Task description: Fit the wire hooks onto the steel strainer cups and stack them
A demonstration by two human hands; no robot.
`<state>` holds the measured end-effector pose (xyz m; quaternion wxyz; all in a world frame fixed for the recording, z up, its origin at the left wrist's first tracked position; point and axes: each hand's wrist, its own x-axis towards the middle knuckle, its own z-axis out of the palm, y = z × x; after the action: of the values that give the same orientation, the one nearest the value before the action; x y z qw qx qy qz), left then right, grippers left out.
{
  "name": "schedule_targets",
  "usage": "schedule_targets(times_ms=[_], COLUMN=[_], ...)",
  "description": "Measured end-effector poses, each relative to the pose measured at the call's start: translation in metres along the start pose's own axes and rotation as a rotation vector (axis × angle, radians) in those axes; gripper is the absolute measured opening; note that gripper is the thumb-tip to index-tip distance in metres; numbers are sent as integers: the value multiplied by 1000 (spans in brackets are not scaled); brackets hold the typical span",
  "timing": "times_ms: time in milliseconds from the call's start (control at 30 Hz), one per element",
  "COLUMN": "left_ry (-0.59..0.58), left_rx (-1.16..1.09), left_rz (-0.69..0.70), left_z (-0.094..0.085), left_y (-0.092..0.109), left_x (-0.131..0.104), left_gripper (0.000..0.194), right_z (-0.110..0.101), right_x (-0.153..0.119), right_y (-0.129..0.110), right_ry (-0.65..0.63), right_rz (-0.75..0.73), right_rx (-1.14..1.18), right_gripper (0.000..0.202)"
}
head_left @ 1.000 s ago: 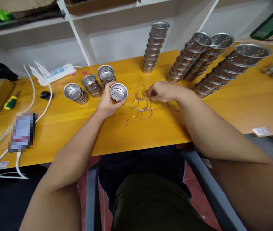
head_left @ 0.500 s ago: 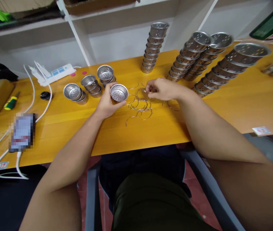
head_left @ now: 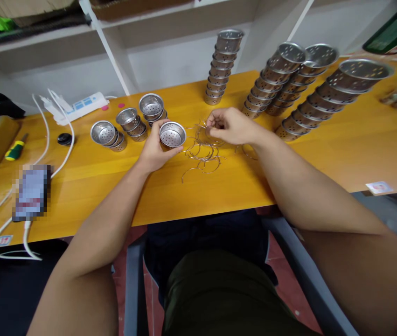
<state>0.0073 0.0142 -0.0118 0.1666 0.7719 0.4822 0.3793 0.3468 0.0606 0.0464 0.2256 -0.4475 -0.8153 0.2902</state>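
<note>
My left hand is wrapped round a perforated metal cup, its open mouth tilted towards me and its holed bottom showing inside. Right of the cup, on the table, lies a loose tangle of thin curved wires. Over the far side of this tangle, my right hand is closed in a pinch. A thin curved wire appears at its fingertips, though the fingers hide most of the grip. Short stacks of the same cups stand just behind and left of my left hand.
Tall leaning stacks of perforated cups stand at the right, with another stack at the back. A power strip, a phone with white cables and a screwdriver lie on the left. White shelving rises behind the table.
My right hand has shifted slightly left and up over the wires, still pinched. My left hand keeps hold of the cup in nearly the same place.
</note>
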Motion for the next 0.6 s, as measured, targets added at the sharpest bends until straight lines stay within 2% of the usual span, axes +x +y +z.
schedule_targets(times_ms=[167,300,433,533,600], left_ry=[31,14,-18,-11,5], left_rx=[-50,-140,-210,-288,-331], left_rz=[-3,-43,-38,1,54], left_z=[2,6,10,15,20], left_y=[1,6,5,-4,-11], left_x=[1,2,1,0,-1], left_gripper=[109,119,119,117,116], right_z=[1,8,20,34,45], right_x=[2,3,-3,-5,-3], right_y=[1,0,-16,-27,-28], right_ry=[67,198,224,215,218], right_rz=[3,-43,-73,-115,-209], right_rx=[-42,151,258,275,320], right_gripper=[23,50,73,70,64])
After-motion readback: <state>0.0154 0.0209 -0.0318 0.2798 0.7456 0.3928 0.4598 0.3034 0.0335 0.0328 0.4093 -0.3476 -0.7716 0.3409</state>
